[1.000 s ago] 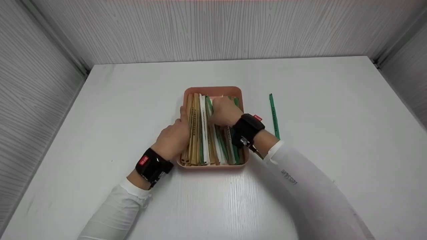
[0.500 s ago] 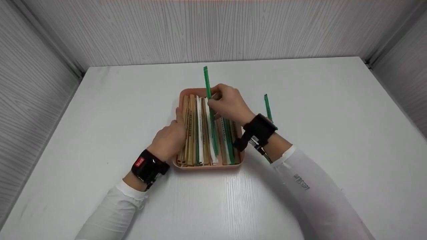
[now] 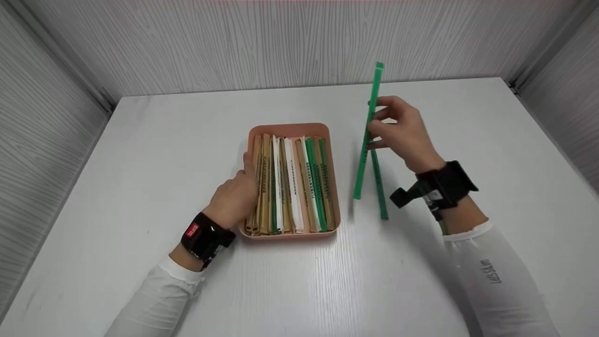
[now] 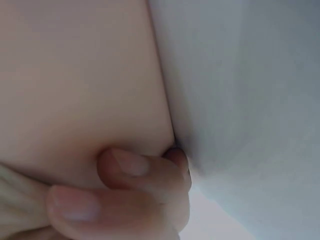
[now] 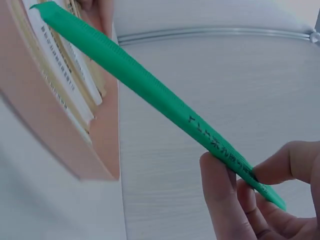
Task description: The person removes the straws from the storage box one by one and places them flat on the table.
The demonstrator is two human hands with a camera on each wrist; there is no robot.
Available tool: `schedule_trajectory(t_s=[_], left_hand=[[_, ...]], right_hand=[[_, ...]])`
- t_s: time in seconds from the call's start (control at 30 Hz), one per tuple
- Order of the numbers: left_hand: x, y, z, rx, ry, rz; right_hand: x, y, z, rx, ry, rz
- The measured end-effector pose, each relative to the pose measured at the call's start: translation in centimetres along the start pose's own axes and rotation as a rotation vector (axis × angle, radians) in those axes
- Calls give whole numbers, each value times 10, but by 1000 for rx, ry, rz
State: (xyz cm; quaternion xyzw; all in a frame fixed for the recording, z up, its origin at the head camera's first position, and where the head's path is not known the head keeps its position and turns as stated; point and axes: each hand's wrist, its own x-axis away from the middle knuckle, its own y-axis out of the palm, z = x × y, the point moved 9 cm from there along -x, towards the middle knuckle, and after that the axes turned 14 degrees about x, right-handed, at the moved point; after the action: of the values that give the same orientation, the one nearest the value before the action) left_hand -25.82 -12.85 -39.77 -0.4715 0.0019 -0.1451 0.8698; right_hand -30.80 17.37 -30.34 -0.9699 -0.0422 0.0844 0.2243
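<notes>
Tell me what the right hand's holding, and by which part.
The right hand pinches a slim green stick around its middle; both ends stick out.

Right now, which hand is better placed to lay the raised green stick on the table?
Probably the right hand: it pinches the raised green stick, right of the tray, while the left hand holds the tray's left side.
</notes>
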Motion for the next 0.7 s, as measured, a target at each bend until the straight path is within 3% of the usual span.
schedule_trajectory(t_s=[0.1,0.27,0.5,0.7], left_hand=[[1,-2,-2,7,-12,1],[2,-3,-4,6,-25,-10],[3,-3,-7,25,-36,-5],[2,-3,-7,16,-47,-11]], right_hand=[[5,-17,20,57,64,-7],[10,-27,55,169,156,-101],[11,-18,90,335,256,-242],[9,-12,104,432,285,-257]])
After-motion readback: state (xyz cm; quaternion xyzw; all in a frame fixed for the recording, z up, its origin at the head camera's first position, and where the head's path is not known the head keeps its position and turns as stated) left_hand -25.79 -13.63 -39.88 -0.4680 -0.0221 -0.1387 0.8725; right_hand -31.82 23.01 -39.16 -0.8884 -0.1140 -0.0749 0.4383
